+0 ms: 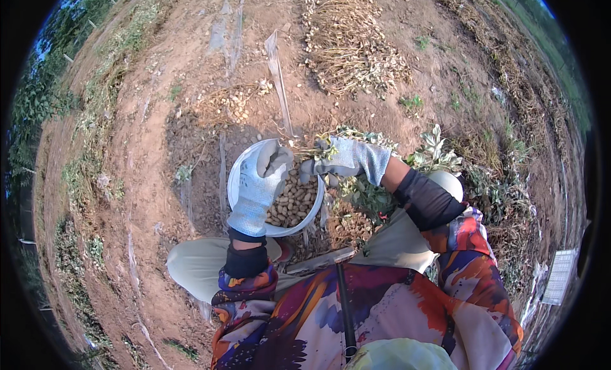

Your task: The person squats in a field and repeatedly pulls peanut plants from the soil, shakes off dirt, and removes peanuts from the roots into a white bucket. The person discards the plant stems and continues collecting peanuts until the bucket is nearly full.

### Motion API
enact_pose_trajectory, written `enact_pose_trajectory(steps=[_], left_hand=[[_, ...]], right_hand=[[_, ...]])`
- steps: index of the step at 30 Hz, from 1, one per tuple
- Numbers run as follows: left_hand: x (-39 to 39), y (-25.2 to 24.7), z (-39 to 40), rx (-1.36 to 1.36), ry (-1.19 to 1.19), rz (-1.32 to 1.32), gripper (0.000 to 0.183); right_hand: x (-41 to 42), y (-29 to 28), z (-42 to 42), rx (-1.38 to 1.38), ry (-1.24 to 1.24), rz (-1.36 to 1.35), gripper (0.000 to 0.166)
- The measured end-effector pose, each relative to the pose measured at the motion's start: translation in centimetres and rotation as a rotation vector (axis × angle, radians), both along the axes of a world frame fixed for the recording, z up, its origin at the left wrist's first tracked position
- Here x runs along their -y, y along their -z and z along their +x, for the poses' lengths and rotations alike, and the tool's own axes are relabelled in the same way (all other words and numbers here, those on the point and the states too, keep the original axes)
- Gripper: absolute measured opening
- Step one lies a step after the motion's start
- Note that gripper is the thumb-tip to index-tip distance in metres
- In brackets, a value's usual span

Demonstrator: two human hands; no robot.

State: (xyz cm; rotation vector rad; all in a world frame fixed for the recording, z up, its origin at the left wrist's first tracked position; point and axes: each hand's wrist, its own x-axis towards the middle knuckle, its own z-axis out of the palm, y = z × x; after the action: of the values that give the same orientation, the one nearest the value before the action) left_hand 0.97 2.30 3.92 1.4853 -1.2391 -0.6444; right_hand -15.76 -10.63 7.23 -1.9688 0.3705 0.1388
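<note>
A round white bucket [286, 232] stands on the soil before me with many unshelled peanuts [292, 203] in it. My left hand [265, 176], in a grey-coated knit glove, hangs over the bucket's left side with its fingers curled in. Whether anything sits inside those fingers is hidden. Over the bucket's right rim, my gloved right hand [341, 159] grips a peanut plant [326, 148]. Its leaves show above the fingers, and thin stems or roots point towards my left hand.
Leafy peanut plants [368, 198] lie right of the bucket, close to my knee. A small heap of pulled stems with peanuts [234, 105] lies beyond it. Farther off is a long row of dried plants [355, 45]. Plastic film strips [279, 79] cross the soil.
</note>
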Motion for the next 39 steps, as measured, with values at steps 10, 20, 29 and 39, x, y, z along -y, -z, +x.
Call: enact_pose_trajectory(steps=[10, 20, 29, 39], left_hand=[[-2.2, -3.2, -2.0, -0.344, -0.083, 0.276, 0.02], [-1.1, 0.4, -3.4, -0.177, -0.022, 0.127, 0.028], [-0.5, 2.5, -3.6, 0.499, -0.042, 0.134, 0.022], [-2.8, 6.8, -5.1, 0.712, 0.151, 0.913, 0.063]], right_hand=[[5.5, 7.7, -1.2, 0.13, 0.001, -0.682, 0.025], [1.5, 3.2, -2.8, 0.246, -0.134, 0.23, 0.025], [-0.2, 2.6, -1.4, 0.109, 0.015, -0.125, 0.033], [9.0, 1.3, -16.7, -0.614, 0.18, -1.148, 0.047]])
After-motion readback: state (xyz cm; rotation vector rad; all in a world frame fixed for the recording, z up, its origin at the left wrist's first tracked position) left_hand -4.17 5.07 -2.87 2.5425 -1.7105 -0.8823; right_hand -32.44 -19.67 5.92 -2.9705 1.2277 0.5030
